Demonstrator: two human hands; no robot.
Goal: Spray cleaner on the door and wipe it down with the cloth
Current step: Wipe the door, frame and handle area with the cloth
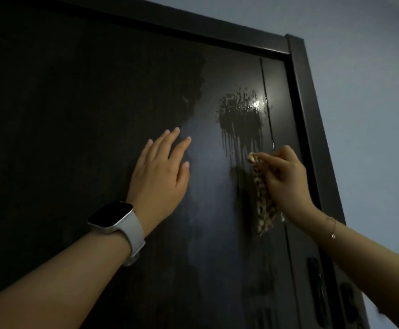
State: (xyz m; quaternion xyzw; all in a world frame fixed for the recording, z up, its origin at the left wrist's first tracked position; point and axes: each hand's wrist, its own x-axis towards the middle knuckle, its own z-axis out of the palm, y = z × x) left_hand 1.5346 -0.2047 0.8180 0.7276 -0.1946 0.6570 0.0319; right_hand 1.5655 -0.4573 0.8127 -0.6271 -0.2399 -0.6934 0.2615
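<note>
My left hand [159, 172] lies flat on the dark door [75, 115] while my right hand [286, 179] pinches the patterned cloth [263, 200] below the dripping spray patch [240, 115].

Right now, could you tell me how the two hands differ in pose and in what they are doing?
The left hand lies flat with straight fingers on the door; the right hand is curled, pinching the cloth. The left wrist wears a white watch; the right, a thin bracelet. Both are raised below the wet spray patch.

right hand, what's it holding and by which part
The right hand pinches the patterned cloth by its top edge; the rest hangs down against the door.
</note>
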